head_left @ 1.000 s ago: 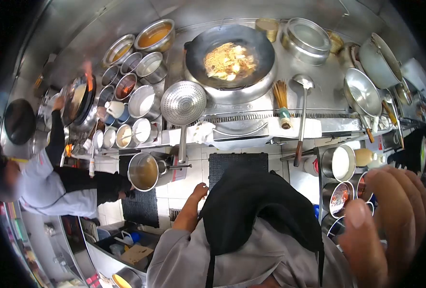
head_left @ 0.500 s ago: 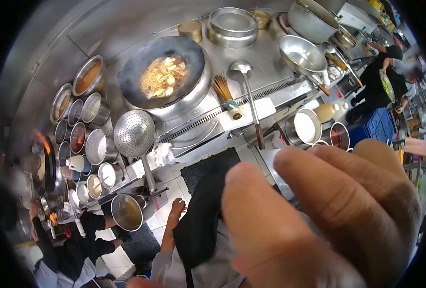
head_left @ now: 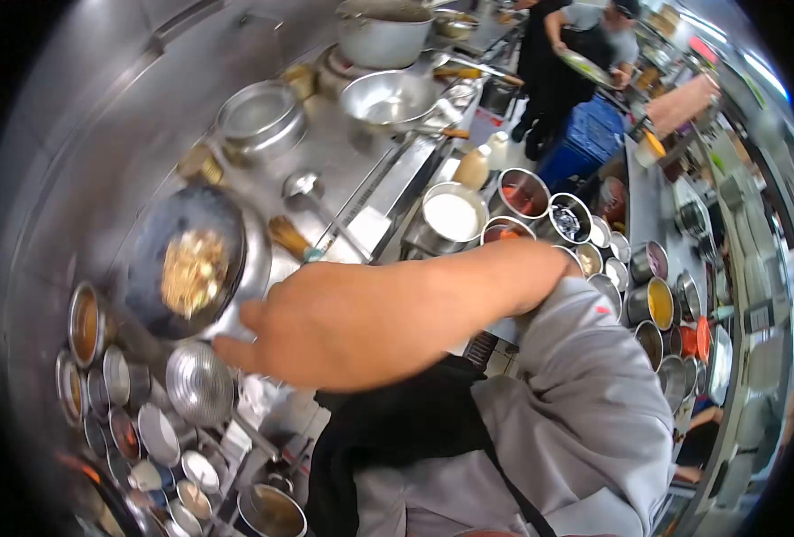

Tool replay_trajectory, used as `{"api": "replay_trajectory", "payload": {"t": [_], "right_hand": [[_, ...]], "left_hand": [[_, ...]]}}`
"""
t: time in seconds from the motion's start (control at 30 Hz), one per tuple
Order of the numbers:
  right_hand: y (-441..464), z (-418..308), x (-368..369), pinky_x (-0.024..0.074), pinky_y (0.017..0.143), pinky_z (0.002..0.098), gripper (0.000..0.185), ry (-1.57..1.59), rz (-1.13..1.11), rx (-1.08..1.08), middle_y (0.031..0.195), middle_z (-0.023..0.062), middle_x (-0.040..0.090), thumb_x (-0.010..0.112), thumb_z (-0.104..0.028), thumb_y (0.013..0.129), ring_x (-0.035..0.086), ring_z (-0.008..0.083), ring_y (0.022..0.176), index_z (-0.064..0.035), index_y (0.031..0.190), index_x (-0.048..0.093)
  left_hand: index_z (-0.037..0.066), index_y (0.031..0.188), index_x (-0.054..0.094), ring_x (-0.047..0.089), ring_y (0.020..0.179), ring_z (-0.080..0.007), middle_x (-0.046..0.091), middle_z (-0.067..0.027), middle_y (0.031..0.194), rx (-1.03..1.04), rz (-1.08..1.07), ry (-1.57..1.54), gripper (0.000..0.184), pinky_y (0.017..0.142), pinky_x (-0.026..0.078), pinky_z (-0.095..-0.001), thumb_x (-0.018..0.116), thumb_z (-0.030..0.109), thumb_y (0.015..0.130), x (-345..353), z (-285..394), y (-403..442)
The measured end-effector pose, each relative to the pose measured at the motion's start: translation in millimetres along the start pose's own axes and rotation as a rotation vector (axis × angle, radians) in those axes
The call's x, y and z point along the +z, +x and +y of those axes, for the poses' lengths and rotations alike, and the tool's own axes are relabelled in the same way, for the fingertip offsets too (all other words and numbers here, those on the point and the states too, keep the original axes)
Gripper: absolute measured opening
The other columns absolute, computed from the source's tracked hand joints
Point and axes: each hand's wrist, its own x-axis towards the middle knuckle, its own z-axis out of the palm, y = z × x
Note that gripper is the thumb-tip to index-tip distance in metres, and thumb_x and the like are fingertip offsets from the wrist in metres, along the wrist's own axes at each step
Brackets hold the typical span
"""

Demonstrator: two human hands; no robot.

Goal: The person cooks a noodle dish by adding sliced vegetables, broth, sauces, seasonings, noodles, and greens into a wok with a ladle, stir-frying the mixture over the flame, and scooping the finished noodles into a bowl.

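My right hand (head_left: 316,327) reaches across the middle from the right, back of the hand up. Its fingers point left, slightly apart, with nothing visible in them; the far fingers are partly hidden. Left of it stands a dark wok (head_left: 151,268) holding noodles (head_left: 193,273). Just below the fingertips is a perforated strainer (head_left: 200,385). A ladle (head_left: 303,186) and a bamboo brush (head_left: 287,235) lie above the hand, the brush close to the wrist side. My left hand is out of view.
Metal containers (head_left: 157,432) crowd the lower left, beside a pot of brown liquid (head_left: 272,512). More containers, one with white contents (head_left: 451,215), line the right. A metal pan (head_left: 388,97) lies above. Two people stand at upper right, one holding a plate (head_left: 587,68).
The view has turned right, so the wok now appears farther left. My right hand has moved from close to the camera to near the wok and strainer. My left hand has left the view.
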Motion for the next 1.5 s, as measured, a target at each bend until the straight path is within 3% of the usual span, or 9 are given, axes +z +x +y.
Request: {"api": "replay_trajectory", "payload": {"t": [0.23, 0.37, 0.47, 0.57, 0.67, 1.13, 1.27, 1.43, 1.5], "right_hand": [[-85, 138, 183, 0.0505, 0.067, 0.0453, 0.032, 0.147, -0.203, 0.779, 0.088, 0.0211, 0.06, 0.058, -0.014, 0.076, 0.063, 0.0376, 0.077, 0.0009, 0.104, 0.052], [-157, 187, 277, 0.0514, 0.071, 0.0442, 0.036, 0.196, -0.427, 0.952, 0.093, 0.023, 0.059, 0.059, -0.017, 0.076, 0.062, 0.0367, 0.084, 0.0012, 0.108, 0.053], [-189, 191, 309, 0.0511, 0.072, 0.0448, 0.044, 0.243, -0.304, 1.045, 0.099, 0.0251, 0.057, 0.061, -0.022, 0.078, 0.062, 0.037, 0.088, 0.0022, 0.113, 0.049], [-199, 186, 319, 0.0508, 0.073, 0.0449, 0.057, 0.315, -0.227, 1.111, 0.102, 0.0262, 0.055, 0.062, -0.027, 0.079, 0.061, 0.038, 0.089, 0.0028, 0.123, 0.041], [-207, 188, 332, 0.0507, 0.073, 0.0446, 0.066, 0.395, -0.205, 1.084, 0.102, 0.0267, 0.055, 0.061, -0.026, 0.08, 0.061, 0.0385, 0.088, 0.0027, 0.131, 0.032], [-210, 197, 371, 0.0488, 0.065, 0.0411, 0.044, 0.722, 0.233, 1.192, 0.082, 0.0197, 0.061, 0.066, -0.017, 0.071, 0.062, 0.0324, 0.075, 0.0009, 0.107, 0.049], [-196, 215, 334, 0.0377, 0.04, 0.0286, 0.027, 0.82, 0.29, 1.265, 0.055, 0.0034, 0.051, 0.064, -0.013, 0.073, 0.049, 0.0113, 0.044, -0.0016, 0.095, 0.053], [-179, 190, 285, 0.0364, 0.042, 0.0221, 0.023, 1.041, 0.594, 1.063, 0.064, -0.0019, 0.05, 0.06, -0.01, 0.082, 0.047, 0.0054, 0.05, -0.0014, 0.102, 0.051], [-175, 183, 265, 0.043, 0.048, 0.0223, 0.023, 1.177, 0.537, 0.962, 0.069, -0.0013, 0.052, 0.063, -0.009, 0.083, 0.052, 0.0072, 0.055, -0.0041, 0.102, 0.051]], "left_hand": [[-0.004, 0.117, 0.047, 0.055, 0.067, -0.0171, 0.059, -0.0115, 0.08, 0.296, 0.171, 0.022, 0.034, 0.061, 0.046, -0.0282, 0.052, 0.011, 0.087, -8, 94, -29], [-0.006, 0.116, 0.047, 0.054, 0.071, -0.0176, 0.059, -0.0119, 0.082, 0.667, 0.465, 0.181, 0.034, 0.064, 0.046, -0.0279, 0.052, 0.011, 0.087, -25, 178, -68], [-0.007, 0.118, 0.046, 0.057, 0.083, -0.0258, 0.058, -0.0191, 0.094, 0.889, 0.836, 0.338, 0.042, 0.069, 0.048, -0.0347, 0.055, 0.013, 0.083, -15, 245, -100], [-0.008, 0.121, 0.044, 0.054, 0.097, -0.037, 0.054, -0.0276, 0.107, 0.757, 1.062, 0.842, 0.054, 0.081, 0.046, -0.0435, 0.059, 0.017, 0.075, -34, 239, -59], [-0.009, 0.124, 0.04, 0.049, 0.105, -0.0443, 0.05, -0.0334, 0.112, 0.385, 0.664, 0.909, 0.066, 0.092, 0.039, -0.047, 0.061, 0.019, 0.068, -19, 274, -76], [-0.007, 0.121, 0.039, 0.049, 0.11, -0.044, 0.052, -0.0322, 0.115, 0.255, 0.71, 0.88, 0.072, 0.097, 0.038, -0.0446, 0.067, 0.023, 0.063, -36, 271, -38], [-0.006, 0.116, 0.043, 0.056, 0.096, -0.0417, 0.057, -0.0261, 0.103, 0.504, 0.716, 0.533, 0.06, 0.09, 0.042, -0.0405, 0.064, 0.012, 0.063, -73, 225, -8], [0.0, 0.117, 0.048, 0.06, 0.095, -0.0229, 0.059, -0.011, 0.108, 0.45, 0.368, -0.772, 0.039, 0.08, 0.05, -0.0351, 0.054, 0.004, 0.079, -88, 211, -42], [-0.001, 0.116, 0.048, 0.062, 0.09, -0.0241, 0.06, -0.0113, 0.102, 0.447, 0.248, -0.911, 0.036, 0.078, 0.053, -0.036, 0.056, 0.007, 0.081, -92, 216, -57]]}}
